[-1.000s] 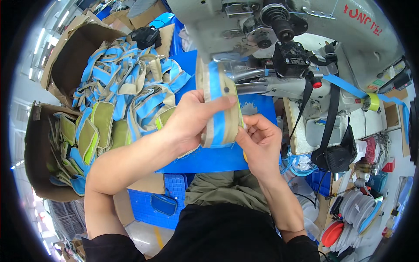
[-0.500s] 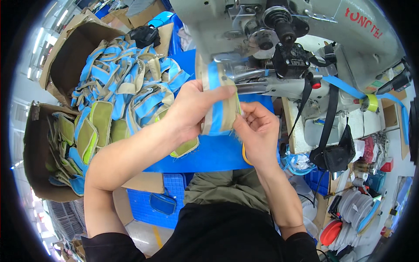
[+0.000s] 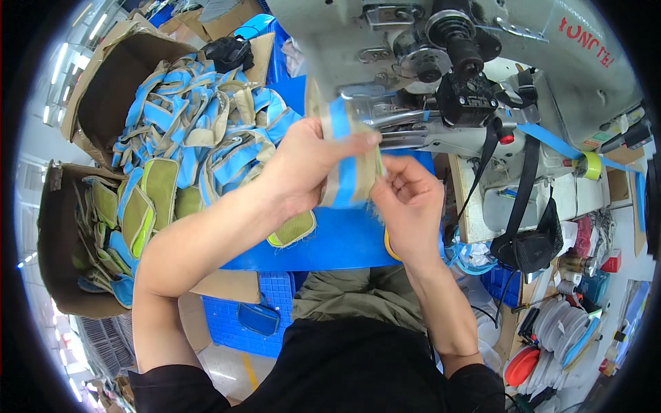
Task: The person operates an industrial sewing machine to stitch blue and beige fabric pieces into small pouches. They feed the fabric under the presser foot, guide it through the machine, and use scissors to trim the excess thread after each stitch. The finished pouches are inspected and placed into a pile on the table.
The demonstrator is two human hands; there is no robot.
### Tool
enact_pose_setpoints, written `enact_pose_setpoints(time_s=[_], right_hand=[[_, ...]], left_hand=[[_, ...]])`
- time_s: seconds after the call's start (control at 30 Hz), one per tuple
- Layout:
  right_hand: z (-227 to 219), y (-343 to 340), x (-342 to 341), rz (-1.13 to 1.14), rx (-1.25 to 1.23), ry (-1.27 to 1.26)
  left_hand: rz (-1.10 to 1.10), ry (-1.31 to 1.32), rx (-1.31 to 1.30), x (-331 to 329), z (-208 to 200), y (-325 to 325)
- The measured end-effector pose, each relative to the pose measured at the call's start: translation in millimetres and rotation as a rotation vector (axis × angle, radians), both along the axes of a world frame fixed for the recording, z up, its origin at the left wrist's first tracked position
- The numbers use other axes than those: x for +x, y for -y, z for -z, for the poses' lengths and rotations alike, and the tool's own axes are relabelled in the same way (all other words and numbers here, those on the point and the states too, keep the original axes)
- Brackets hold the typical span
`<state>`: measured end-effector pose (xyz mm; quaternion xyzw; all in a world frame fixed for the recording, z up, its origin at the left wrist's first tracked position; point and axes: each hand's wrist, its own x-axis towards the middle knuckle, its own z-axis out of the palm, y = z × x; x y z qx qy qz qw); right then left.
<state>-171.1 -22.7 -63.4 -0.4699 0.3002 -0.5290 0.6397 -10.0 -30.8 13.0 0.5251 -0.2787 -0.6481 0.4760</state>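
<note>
The striped cloth band (image 3: 346,180) hangs between the hands over the blue bench (image 3: 317,255), long axis running away from the body; the left hand's (image 3: 299,168) grip clamps across it, the right hand (image 3: 412,206) pinches its right edge.

1. A beige fabric band (image 3: 348,175) carries a bright blue stripe.
2. Olive-green pads (image 3: 160,196) show lime edging.
3. The tabletop (image 3: 337,241) is vivid blue; the sewing machine (image 3: 337,51), pale grey with red lettering.

Band (image 3: 347,177) over table (image 3: 337,241); sewing machine (image 3: 551,86) far right; strip heap (image 3: 196,113) left of band; pads (image 3: 105,205) in box (image 3: 58,237), left, nearer than heap.
</note>
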Motion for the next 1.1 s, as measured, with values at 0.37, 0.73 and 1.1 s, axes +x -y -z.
enact_pose_setpoints(time_s=[0.37, 0.73, 1.1], right_hand=[[1, 12, 6, 0.003, -0.036, -0.017], [-2, 16, 13, 0.070, -0.031, -0.016], [1, 13, 9, 0.314, -0.442, -0.285]], left_hand=[[-0.025, 0.086, -0.048, 6, 6, -13], [0.023, 0.040, -0.044, 8, 3, 4], [0.098, 0.275, -0.250, 24, 8, -14]])
